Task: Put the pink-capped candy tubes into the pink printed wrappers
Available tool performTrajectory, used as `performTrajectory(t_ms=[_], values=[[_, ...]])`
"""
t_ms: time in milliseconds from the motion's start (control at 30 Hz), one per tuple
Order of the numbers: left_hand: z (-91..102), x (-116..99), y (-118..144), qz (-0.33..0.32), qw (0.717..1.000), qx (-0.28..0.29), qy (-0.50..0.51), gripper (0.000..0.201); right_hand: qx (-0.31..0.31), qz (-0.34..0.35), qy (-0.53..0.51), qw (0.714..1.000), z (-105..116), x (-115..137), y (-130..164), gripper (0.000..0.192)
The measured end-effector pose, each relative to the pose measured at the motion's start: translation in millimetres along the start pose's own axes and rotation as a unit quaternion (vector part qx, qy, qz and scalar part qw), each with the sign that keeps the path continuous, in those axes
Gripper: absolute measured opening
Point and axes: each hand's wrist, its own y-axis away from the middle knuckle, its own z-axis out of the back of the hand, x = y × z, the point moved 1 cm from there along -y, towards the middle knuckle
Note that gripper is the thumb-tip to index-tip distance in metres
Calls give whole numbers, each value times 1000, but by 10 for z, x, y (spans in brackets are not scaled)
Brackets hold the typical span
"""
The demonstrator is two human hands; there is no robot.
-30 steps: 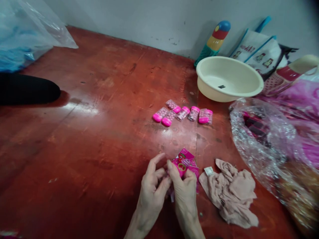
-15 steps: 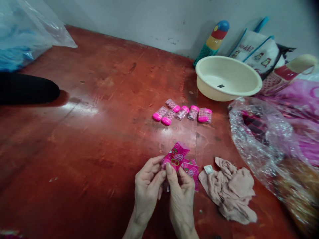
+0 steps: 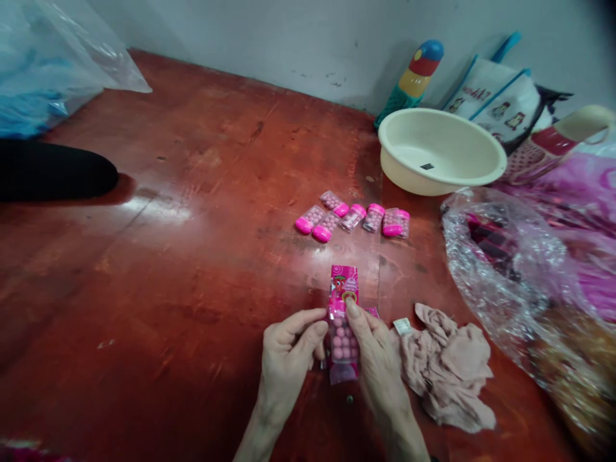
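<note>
A small clear candy box (image 3: 342, 343) filled with pink balls lies upright along a pink printed wrapper (image 3: 341, 278), which shows above and below it. My right hand (image 3: 380, 362) grips the box and wrapper from the right, thumb pressed over the upper part. At the left edge, my left hand (image 3: 287, 356) is closed, its thumb and forefinger pinching at the side of the box. Another pink printed piece (image 3: 372, 312) shows partly behind my right hand. Beyond my hands, several candy boxes (image 3: 353, 217) with bright pink caps lie in a loose row.
A crumpled beige cloth (image 3: 452, 372) lies right of my right hand. Farther back stand a cream basin (image 3: 440, 183) and a colourful bottle-shaped container (image 3: 414, 80) by the wall. Clear plastic bags (image 3: 486, 276) cover the right side. A black rounded object (image 3: 58, 170) extends from the left over the red surface (image 3: 192, 289).
The candy box and wrapper have turned from slanted to upright, so the pink balls now show. My right hand has shifted slightly right, covering more of the piece behind.
</note>
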Motion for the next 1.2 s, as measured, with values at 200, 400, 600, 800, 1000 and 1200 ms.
performTrajectory(t_ms=[200, 400, 600, 800, 1000, 1200], values=[[9, -47, -13, -97, 989, -21, -108, 13, 19, 12, 13, 1000, -23, 7, 37, 34], [15, -43, -59, -243, 932, -25, -266, 20, 4, 13, 24, 1000, -33, -2, 43, 34], [44, -84, -41, -179, 961, -36, -208, 21, 43, -6, -6, 999, -80, -44, 60, 42], [-2, -152, -47, -162, 981, 0, -109, 17, 51, -5, -56, 997, -27, -16, -17, 43], [29, -88, -119, -96, 994, -5, -55, 6, 12, 12, 17, 1000, -42, -51, -38, 38], [17, -59, -123, -206, 959, -31, -191, 11, 14, 26, 73, 997, -83, -45, -62, 38]])
